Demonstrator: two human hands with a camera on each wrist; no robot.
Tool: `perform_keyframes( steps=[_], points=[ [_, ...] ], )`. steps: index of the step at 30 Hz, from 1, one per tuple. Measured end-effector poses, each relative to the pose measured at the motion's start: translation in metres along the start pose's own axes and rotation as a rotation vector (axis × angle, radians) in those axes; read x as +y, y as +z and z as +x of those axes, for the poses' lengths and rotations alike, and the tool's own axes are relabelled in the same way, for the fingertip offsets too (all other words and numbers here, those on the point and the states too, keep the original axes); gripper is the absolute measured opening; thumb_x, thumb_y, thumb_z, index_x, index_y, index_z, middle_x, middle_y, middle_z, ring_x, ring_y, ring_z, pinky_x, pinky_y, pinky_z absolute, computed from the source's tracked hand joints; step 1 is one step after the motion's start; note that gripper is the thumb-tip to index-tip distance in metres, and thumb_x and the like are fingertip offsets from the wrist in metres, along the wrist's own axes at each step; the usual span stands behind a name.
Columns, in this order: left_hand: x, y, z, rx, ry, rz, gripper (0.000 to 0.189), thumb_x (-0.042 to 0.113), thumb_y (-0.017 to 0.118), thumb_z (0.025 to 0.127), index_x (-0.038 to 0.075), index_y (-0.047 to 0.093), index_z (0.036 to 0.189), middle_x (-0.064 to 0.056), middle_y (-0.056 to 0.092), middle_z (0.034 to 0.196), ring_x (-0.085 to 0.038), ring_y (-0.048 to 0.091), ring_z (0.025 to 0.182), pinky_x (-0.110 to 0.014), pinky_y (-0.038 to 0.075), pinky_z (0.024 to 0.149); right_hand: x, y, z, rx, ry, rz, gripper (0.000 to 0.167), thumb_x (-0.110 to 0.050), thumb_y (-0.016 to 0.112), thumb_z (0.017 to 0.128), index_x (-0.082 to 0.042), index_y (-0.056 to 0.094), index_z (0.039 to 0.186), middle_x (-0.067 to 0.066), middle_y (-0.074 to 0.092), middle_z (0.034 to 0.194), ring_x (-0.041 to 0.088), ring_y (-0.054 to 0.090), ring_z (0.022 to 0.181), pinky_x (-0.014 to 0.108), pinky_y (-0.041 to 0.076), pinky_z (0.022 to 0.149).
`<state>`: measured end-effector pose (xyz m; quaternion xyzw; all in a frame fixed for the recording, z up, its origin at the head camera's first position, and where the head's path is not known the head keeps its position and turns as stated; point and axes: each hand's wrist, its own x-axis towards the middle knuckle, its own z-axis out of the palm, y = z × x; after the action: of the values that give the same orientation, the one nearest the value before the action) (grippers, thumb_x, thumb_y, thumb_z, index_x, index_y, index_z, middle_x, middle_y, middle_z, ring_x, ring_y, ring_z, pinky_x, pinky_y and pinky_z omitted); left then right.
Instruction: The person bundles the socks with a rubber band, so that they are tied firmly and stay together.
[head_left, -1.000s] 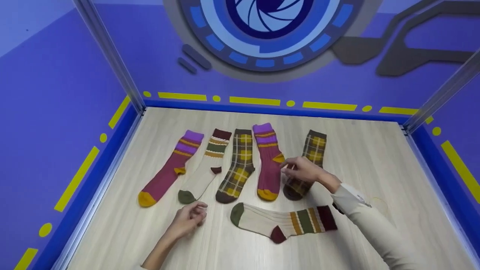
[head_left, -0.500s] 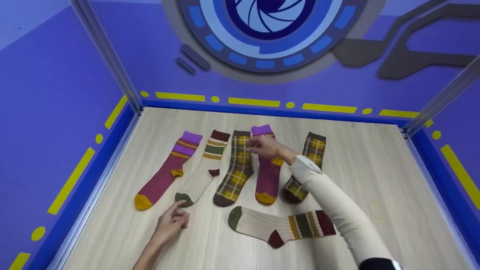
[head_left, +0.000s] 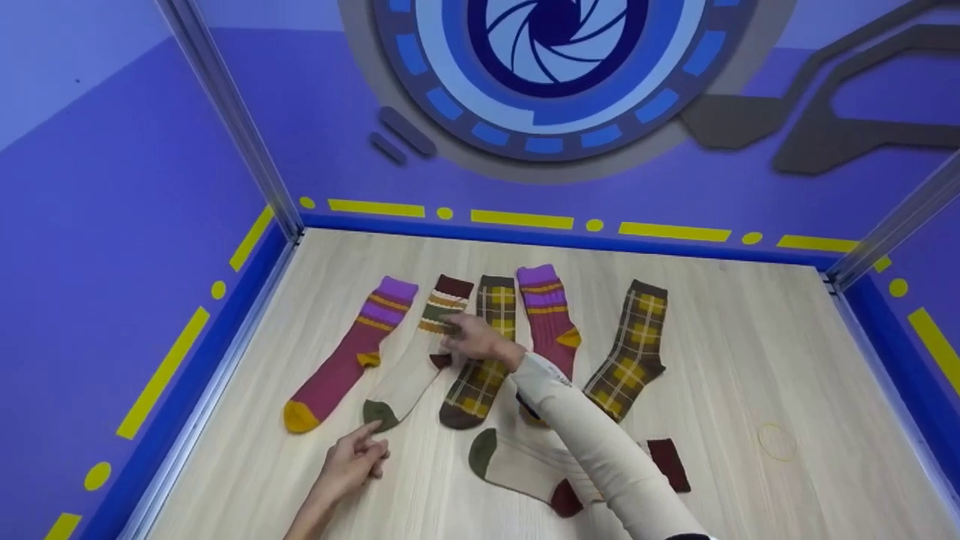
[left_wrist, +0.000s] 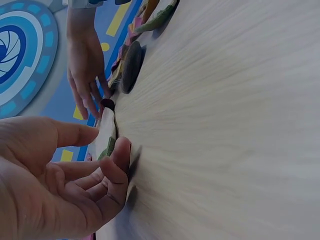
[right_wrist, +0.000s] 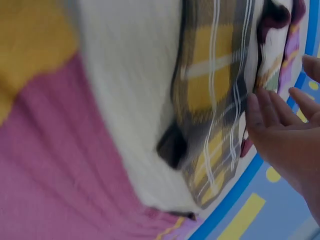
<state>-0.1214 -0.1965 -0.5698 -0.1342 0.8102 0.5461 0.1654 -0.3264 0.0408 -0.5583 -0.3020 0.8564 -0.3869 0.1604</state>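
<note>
Count, head view: six socks, three kinds, two of each. Plum: left plum sock (head_left: 337,367), right plum sock (head_left: 546,322). Plaid: left plaid sock (head_left: 472,390), right plaid sock (head_left: 636,337). Cream: left cream sock (head_left: 405,375), front cream sock (head_left: 521,466). Also one thin yellow ring (head_left: 761,439) on the table (head_left: 750,360).

Versus one second ago, I see the right hand (head_left: 476,339) shifted from beside the right plum sock to over the left cream sock; its sleeve (head_left: 622,469) now hides the front cream sock's stripes. Left hand (head_left: 349,463) sits further left, index finger at the green toe. Sock layout unchanged.

Left cream sock: flat, second in the row, slanted; maroon cuff and heel, mustard and green bands.

Right fingers extended, loose; left fingers slightly bent, thumb apart. I cannot tell whether either hand touches cloth.
</note>
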Motion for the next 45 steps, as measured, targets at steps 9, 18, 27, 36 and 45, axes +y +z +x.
perform_keyframes(
  steps=[9, 18, 27, 36, 45],
  points=[
    [-0.007, -0.018, -0.007, 0.091, -0.101, -0.031, 0.035, 0.011, 0.057, 0.103, -0.007, 0.058, 0.133, -0.007, 0.070, 0.084, -0.012, 0.061, 0.061, -0.021, 0.047, 0.053, -0.009, 0.008, 0.000, -0.079, 0.061, -0.020, 0.051, -0.009, 0.060, 0.101, 0.007, 0.046, 0.148, 0.025, 0.067, 0.126, 0.036, 0.065, 0.116, 0.047, 0.052, 0.103],
    [-0.016, -0.040, -0.013, 0.184, -0.089, 0.117, 0.014, 0.011, 0.064, 0.097, -0.001, 0.068, 0.104, -0.003, 0.067, 0.076, -0.013, 0.059, 0.061, -0.024, 0.049, 0.058, -0.016, 0.016, -0.004, -0.143, 0.064, -0.133, 0.034, -0.014, 0.061, 0.101, 0.006, 0.065, 0.128, 0.020, 0.072, 0.100, 0.012, 0.054, 0.075, 0.023, 0.045, 0.068],
    [-0.022, -0.053, -0.008, 0.284, -0.046, 0.328, 0.021, 0.021, 0.073, 0.089, 0.006, 0.059, 0.092, -0.003, 0.060, 0.081, -0.017, 0.055, 0.073, -0.029, 0.038, 0.063, -0.003, 0.021, -0.001, 0.252, 0.049, -0.131, 0.031, -0.006, 0.065, 0.097, 0.007, 0.066, 0.126, 0.025, 0.066, 0.119, 0.035, 0.064, 0.109, 0.048, 0.054, 0.096],
    [-0.020, -0.049, -0.003, 0.273, -0.051, 0.354, 0.050, 0.018, 0.077, 0.085, -0.003, 0.057, 0.125, -0.001, 0.061, 0.080, -0.017, 0.053, 0.071, -0.030, 0.037, 0.064, -0.002, 0.027, 0.000, 0.291, 0.147, -0.182, 0.037, -0.012, 0.067, 0.097, 0.005, 0.065, 0.130, 0.026, 0.062, 0.125, 0.038, 0.062, 0.113, 0.049, 0.053, 0.099],
    [-0.018, -0.051, 0.000, 0.276, -0.062, 0.406, 0.039, 0.012, 0.080, 0.082, 0.000, 0.065, 0.117, -0.001, 0.061, 0.079, -0.017, 0.055, 0.070, -0.030, 0.037, 0.061, -0.009, 0.029, 0.000, 0.189, 0.250, -0.248, 0.013, -0.011, 0.069, 0.097, -0.004, 0.076, 0.104, 0.010, 0.076, 0.100, 0.015, 0.065, 0.082, 0.033, 0.058, 0.076]
  ],
)
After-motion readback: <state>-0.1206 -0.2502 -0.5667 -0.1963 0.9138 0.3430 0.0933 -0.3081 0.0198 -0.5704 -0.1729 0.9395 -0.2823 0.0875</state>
